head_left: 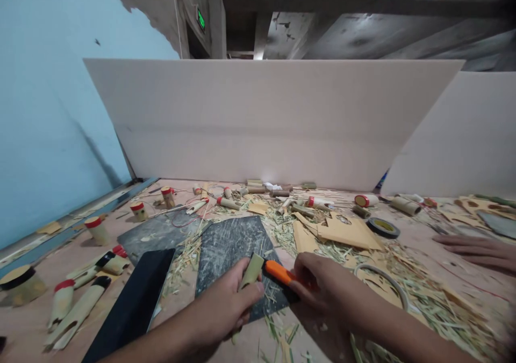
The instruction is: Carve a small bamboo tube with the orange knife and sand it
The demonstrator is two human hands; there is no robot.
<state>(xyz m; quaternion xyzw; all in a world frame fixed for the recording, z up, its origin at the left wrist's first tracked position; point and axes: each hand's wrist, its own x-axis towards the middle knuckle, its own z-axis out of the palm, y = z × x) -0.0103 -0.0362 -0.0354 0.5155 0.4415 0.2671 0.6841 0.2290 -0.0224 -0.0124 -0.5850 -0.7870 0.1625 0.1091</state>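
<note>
My left hand (236,296) is closed around a short greenish bamboo piece (253,269), its upper end sticking out past the thumb. In my right hand (318,280) is an orange-handled utility knife (280,271), its dark front end close beside the top of the bamboo. Whether the blade touches the bamboo I cannot tell. Both hands are over a scratched dark board (229,239) strewn with thin bamboo shavings (278,234).
Bamboo tubes with red or black taped ends (76,314) lie at left near a long black slab (129,304). Cut cardboard (350,231), a tape roll (382,227) and a pale ring (397,285) lie right. Another person's hand (479,250) rests at the right edge. A white panel (266,121) stands behind.
</note>
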